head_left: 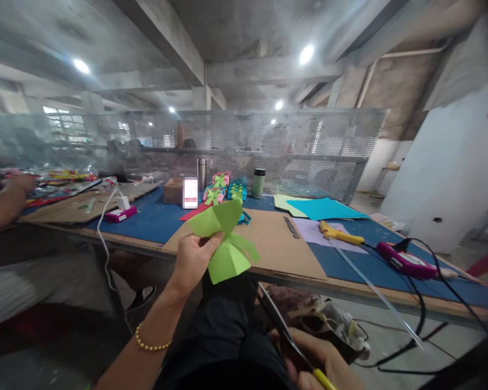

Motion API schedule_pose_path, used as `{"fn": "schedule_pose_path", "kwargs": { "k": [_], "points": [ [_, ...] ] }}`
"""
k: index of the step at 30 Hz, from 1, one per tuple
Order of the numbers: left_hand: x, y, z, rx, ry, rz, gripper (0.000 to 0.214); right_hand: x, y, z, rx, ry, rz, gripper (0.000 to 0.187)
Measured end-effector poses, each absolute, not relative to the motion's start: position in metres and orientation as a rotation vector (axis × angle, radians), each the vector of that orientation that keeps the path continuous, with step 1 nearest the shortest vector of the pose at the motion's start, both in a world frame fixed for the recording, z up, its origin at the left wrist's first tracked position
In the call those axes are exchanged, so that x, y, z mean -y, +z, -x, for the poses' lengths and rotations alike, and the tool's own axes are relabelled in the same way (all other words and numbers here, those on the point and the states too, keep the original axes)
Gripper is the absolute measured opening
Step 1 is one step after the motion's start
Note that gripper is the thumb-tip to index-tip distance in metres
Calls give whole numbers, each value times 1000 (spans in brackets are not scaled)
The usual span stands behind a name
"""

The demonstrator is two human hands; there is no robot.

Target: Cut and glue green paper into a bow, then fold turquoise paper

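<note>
- Pinches creased green paper (230, 261) between thumb and fingers of the left hand (193, 261)
- Grips a yellow-handled cutting tool (278, 316) in the right hand (321, 355), beside black trousers (223, 330)

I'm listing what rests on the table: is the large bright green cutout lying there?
No, the left grip holds the large bright green cutout in the air near the front of the table.

Through the head camera I see bright green paper (230, 262), creased into flared, bow-like lobes with a loose strip jutting right, pinched at its left side by the left hand (193, 261). Yellow-handled scissors (289, 337) slant in the right hand (319, 355), blades pointing up and left.
</note>
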State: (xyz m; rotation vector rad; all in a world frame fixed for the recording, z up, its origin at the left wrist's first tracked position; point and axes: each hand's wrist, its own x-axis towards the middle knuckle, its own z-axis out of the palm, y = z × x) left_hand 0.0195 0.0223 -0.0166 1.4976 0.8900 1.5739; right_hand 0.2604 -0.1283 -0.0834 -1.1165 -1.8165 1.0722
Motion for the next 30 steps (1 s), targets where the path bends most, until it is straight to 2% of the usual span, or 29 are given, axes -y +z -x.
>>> {"fn": "schedule_pose_path", "kwargs": {
  "k": [16, 30],
  "points": [
    [-14, -26, -31, -868, 1488, -1472, 36, 122, -84, -245, 1762, 1033, 1240, 71],
    [-7, -28, -40, -918, 1592, -1548, 32, 120, -77, -242, 1731, 937, 1277, 66]
  ]
}}
